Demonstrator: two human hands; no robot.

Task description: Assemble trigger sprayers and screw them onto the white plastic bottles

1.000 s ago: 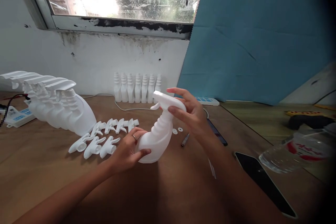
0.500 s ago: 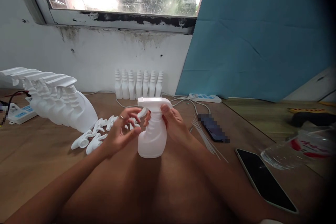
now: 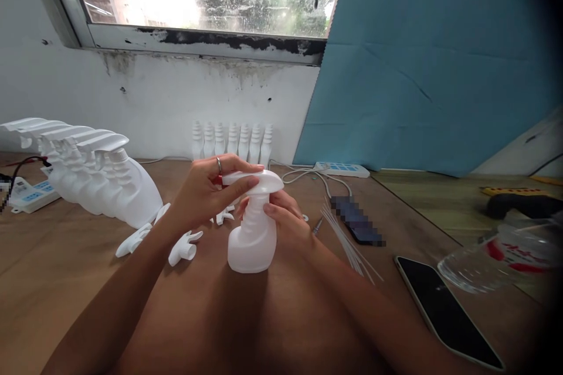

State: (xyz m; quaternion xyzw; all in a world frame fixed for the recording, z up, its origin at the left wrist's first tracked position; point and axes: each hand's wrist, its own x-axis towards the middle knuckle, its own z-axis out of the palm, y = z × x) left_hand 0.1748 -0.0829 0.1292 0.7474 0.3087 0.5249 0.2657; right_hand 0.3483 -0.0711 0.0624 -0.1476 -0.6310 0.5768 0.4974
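A white spray bottle (image 3: 253, 243) stands upright on the brown table in front of me, its trigger head on the neck. My left hand (image 3: 215, 187) grips the trigger head from the left, thumb along its near side and fingers over the top. My right hand (image 3: 288, 220) is wrapped round the bottle's neck and upper body from the right, with some fingers hidden behind it. Left of the bottle a loose white trigger sprayer (image 3: 182, 248) lies on the table, with another sprayer (image 3: 134, 240) partly behind my left forearm.
Assembled spray bottles (image 3: 141, 187) stand in a row at the left. Several bottles without heads (image 3: 231, 142) line the wall. To the right are thin white tubes (image 3: 347, 240), a dark phone-like device (image 3: 356, 220), a phone (image 3: 444, 304), a clear plastic bottle (image 3: 497, 255) and a power strip (image 3: 343, 170).
My left hand has closed on the trigger head from above. The head has turned on the bottle, and my right hand has slid down from it to the neck.
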